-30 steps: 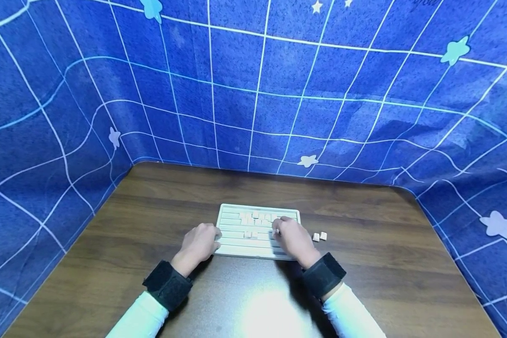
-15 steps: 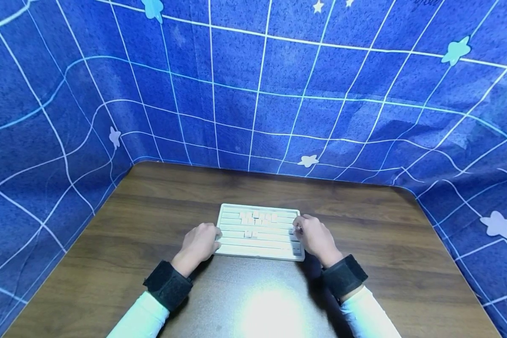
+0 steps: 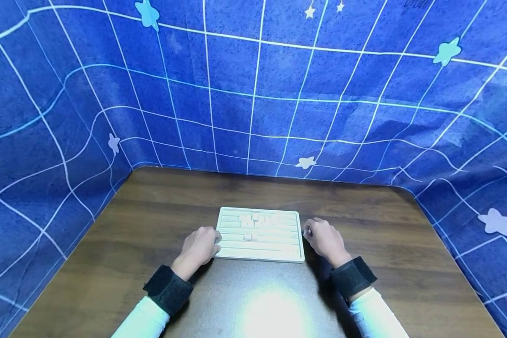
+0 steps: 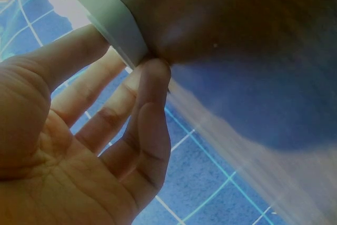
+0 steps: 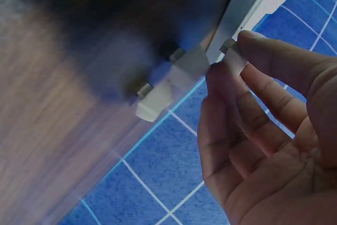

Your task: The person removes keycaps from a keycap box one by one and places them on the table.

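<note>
A white ridged tray (image 3: 279,254) lies on the wooden table, with several small white blocks (image 3: 255,218) in its upper and middle rows. My left hand (image 3: 201,244) grips the tray's left end. In the left wrist view its thumb is at the rim and the curled fingertips (image 4: 156,69) meet the tray's corner. Just off the right end, my right hand (image 3: 325,238) pinches a small white keycap-like block (image 5: 237,62) with a grey stub between thumb and fingertip. Beside those fingers in the right wrist view are two similar loose blocks (image 5: 155,103), their grey stubs showing.
The brown wooden table (image 3: 160,197) extends around the tray on all sides. Behind it and at both sides hangs a blue curtain (image 3: 236,117) with white grid lines and stars. Bright glare lies on the table's near part.
My right hand has moved right, from over the tray to beyond its right end, where it covers the two loose blocks in the head view. My left hand stays at the tray's left end.
</note>
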Tool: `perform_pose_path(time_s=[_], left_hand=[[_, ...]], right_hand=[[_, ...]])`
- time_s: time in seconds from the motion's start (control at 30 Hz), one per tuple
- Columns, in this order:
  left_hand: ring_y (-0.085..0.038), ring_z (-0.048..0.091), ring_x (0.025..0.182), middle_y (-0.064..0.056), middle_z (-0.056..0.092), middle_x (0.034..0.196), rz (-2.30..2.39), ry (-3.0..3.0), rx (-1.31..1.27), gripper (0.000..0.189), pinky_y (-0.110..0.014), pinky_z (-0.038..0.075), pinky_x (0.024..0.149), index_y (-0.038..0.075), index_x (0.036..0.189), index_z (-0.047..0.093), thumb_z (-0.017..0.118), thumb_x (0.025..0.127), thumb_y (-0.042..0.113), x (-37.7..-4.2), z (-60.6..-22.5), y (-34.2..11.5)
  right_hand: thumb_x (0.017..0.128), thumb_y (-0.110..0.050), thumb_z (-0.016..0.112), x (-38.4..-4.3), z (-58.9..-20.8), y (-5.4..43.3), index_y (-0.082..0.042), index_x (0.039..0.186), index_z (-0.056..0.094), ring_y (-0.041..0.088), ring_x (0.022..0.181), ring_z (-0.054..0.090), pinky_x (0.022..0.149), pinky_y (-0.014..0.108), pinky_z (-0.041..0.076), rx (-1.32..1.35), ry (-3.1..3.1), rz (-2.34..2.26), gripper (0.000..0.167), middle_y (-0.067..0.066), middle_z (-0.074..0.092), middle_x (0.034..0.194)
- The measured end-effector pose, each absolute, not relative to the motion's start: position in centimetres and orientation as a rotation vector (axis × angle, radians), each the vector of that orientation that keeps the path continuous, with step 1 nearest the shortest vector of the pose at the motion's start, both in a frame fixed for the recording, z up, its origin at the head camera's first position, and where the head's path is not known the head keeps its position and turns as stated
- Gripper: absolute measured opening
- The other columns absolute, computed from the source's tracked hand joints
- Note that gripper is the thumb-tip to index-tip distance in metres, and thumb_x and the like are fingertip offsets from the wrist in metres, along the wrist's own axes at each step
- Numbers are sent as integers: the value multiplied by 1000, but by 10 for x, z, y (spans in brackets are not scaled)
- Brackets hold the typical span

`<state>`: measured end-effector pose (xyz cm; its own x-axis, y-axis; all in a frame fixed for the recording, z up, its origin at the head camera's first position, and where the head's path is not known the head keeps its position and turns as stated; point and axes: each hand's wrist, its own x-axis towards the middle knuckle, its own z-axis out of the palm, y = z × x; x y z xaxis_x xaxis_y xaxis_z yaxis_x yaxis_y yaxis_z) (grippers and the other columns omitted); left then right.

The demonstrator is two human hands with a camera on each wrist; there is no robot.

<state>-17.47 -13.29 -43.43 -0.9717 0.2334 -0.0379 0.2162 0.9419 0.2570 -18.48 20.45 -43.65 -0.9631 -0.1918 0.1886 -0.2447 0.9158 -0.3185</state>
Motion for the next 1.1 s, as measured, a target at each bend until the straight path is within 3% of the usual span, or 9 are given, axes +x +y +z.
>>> perform_pose_path(time_s=[0.3, 0.57, 0.97, 1.1], left_hand=[[-30, 71, 89, -11, 74, 99, 400, 3034, 372, 16, -46, 59, 72, 7, 103, 78, 79, 87, 9, -171, -438, -134], [-24, 68, 82, -9, 72, 96, 401, 3031, 357, 13, -43, 57, 69, 8, 100, 77, 80, 87, 9, -174, -436, -133], [-32, 72, 90, -11, 74, 100, 424, 3040, 384, 16, -46, 59, 72, 7, 103, 78, 80, 87, 9, -173, -435, -134], [-31, 71, 88, -10, 73, 98, 431, 3041, 385, 15, -46, 58, 71, 7, 101, 78, 79, 87, 8, -173, -435, -135]], right_hand=[[81, -2, 76, -184, -445, 207, -13, 81, 69, 25, 69, 65, 59, 45, 52, 401, -2913, 400, 13, 0, 62, 76], [84, -5, 75, -187, -446, 208, -11, 89, 74, 33, 80, 71, 66, 50, 55, 367, -2953, 384, 9, 6, 70, 87], [87, -6, 74, -186, -445, 207, -10, 94, 75, 34, 81, 71, 67, 52, 55, 357, -2958, 399, 8, 9, 70, 93], [88, -7, 75, -186, -443, 208, -10, 95, 75, 37, 91, 72, 72, 54, 56, 355, -2966, 398, 8, 14, 73, 101]])
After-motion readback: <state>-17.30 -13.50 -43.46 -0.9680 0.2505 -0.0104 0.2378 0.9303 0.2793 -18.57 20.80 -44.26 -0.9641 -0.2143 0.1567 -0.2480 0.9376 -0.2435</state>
